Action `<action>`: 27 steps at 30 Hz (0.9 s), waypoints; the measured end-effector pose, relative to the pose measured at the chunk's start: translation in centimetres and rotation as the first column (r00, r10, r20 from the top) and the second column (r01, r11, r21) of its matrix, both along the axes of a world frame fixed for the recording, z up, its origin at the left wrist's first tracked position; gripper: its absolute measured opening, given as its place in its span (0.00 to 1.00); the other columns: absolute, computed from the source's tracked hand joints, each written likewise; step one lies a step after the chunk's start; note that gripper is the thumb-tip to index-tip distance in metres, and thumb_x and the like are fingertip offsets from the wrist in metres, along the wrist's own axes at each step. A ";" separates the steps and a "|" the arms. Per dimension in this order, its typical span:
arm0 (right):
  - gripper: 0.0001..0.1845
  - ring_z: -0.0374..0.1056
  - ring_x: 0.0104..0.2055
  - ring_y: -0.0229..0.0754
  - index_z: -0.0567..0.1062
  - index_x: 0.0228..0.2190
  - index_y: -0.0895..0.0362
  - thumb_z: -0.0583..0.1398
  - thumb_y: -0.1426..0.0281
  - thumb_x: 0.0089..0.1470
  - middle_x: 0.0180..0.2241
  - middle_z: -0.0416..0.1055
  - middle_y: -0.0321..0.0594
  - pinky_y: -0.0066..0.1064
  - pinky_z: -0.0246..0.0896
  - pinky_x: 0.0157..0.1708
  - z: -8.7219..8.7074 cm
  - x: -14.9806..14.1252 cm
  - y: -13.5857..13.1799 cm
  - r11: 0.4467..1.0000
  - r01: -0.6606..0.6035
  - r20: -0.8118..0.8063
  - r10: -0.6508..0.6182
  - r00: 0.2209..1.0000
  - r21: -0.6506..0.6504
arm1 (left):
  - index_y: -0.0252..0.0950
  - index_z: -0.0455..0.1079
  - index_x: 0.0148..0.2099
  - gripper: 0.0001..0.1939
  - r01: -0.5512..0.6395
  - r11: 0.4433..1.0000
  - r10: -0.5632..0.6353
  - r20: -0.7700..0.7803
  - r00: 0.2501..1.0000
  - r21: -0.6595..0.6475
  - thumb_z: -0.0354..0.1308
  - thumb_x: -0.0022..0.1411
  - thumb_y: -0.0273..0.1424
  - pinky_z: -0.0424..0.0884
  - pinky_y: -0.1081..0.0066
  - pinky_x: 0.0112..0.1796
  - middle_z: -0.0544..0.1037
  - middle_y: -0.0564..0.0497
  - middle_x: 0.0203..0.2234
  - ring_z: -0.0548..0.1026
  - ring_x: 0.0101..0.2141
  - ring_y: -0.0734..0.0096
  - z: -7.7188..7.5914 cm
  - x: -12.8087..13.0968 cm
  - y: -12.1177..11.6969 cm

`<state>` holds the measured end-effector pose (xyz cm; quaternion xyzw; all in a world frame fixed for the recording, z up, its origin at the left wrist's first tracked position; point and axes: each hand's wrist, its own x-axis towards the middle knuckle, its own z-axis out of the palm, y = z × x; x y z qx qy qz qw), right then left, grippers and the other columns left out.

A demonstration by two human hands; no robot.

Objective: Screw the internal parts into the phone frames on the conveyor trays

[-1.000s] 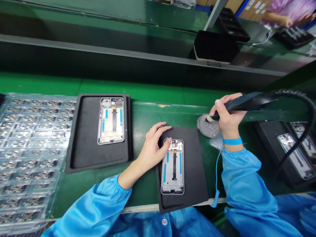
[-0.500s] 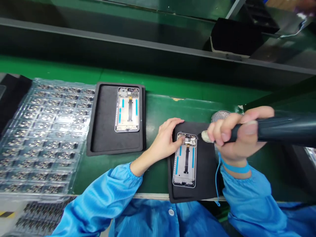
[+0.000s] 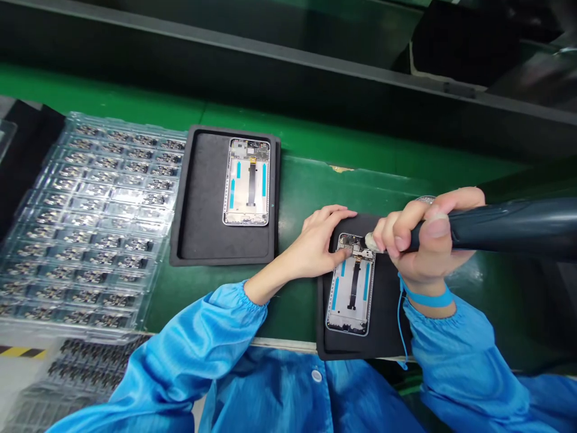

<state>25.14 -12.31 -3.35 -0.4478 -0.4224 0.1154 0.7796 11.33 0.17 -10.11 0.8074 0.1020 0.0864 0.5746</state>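
An opened phone (image 3: 346, 293), its inner frame showing blue strips and a black ribbon cable, lies on a black foam tray (image 3: 391, 313). My left hand (image 3: 315, 245) rests flat at its upper left, fingers stretched over the tray's edge and the thumb against the phone's upper part. My right hand (image 3: 426, 237) is wrapped round a dark electric screwdriver (image 3: 518, 227) held nearly level. Its pale-wrapped front end points at the phone's upper right area; whether the bit touches a screw is too small to tell.
Left of centre, a second black foam tray (image 3: 202, 204) bears another opened phone (image 3: 241, 198). Clear plastic trays (image 3: 157, 255) with several rows of small circuit parts cover the left side. A round metallic container (image 3: 425, 199) shows behind my right hand. A dark ledge crosses the back.
The screwdriver's front end has moved left from beside the phone to over its upper part. My left thumb has shifted slightly down along the phone. The whole view has shifted a little.
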 end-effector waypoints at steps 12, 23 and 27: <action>0.18 0.55 0.15 0.33 0.73 0.43 0.47 0.77 0.61 0.73 0.23 0.67 0.23 0.28 0.58 0.14 0.2 -0.9 0.5 0.991 0.042 0.049 -0.036 0.998 -0.127 | 0.47 0.75 0.78 0.37 -0.011 1.000 0.011 0.007 1.000 0.014 0.72 0.69 0.31 0.64 0.32 0.82 0.76 0.40 0.76 0.70 0.81 0.38 0.2 0.4 -0.4; 0.19 0.55 0.14 0.34 0.72 0.42 0.46 0.77 0.58 0.72 0.23 0.66 0.22 0.30 0.60 0.13 -0.1 -1.2 1.0 0.990 0.078 0.022 -0.075 0.997 -0.118 | 0.45 0.73 0.80 0.36 -0.011 1.000 0.010 0.049 0.999 0.013 0.71 0.74 0.30 0.62 0.34 0.85 0.73 0.38 0.81 0.67 0.84 0.40 -0.3 0.1 -0.7; 0.25 0.54 0.13 0.34 0.68 0.39 0.47 0.79 0.57 0.66 0.20 0.66 0.20 0.29 0.63 0.15 0.3 0.0 -0.2 0.986 0.155 -0.046 -0.158 0.986 -0.059 | 0.42 0.66 0.86 0.36 -0.095 0.993 0.090 0.073 0.993 0.073 0.66 0.82 0.33 0.62 0.36 0.87 0.61 0.34 0.88 0.60 0.88 0.42 0.2 -2.0 -2.3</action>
